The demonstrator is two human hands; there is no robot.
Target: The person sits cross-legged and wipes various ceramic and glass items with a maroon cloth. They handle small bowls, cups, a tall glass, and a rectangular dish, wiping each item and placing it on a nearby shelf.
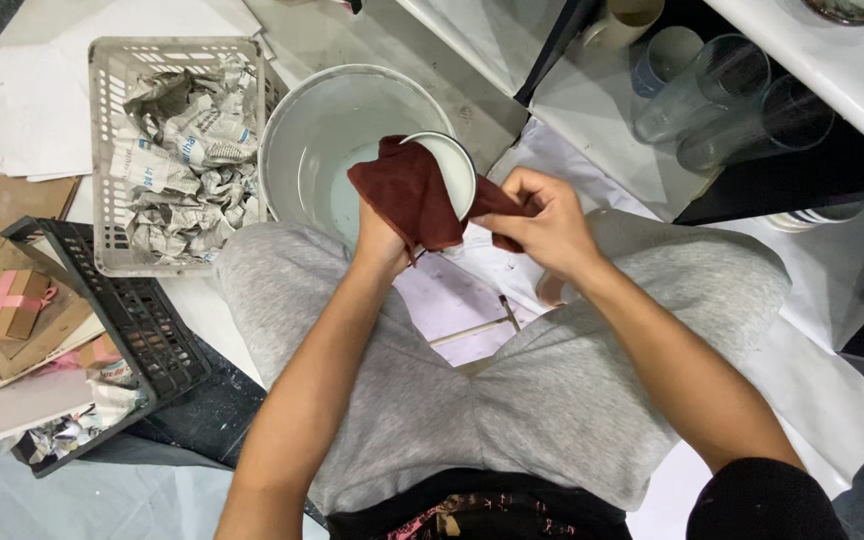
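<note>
I sit on the floor with my knees apart. My left hand [380, 243] holds a white cup [454, 172] through a dark red cloth [414, 195] that wraps its near side. My right hand [544, 222] pinches the other end of the same cloth just right of the cup. The cup's open mouth faces up and to the right, over the rim of a white bucket [297, 120] that has a little water in its bottom.
A grey basket [102, 150] of crumpled newspaper stands left of the bucket. A black crate [142, 330] with cardboard boxes and a white tray lies at lower left. Clear glasses [702, 90] and mugs [622, 20] lie on a dark shelf at upper right.
</note>
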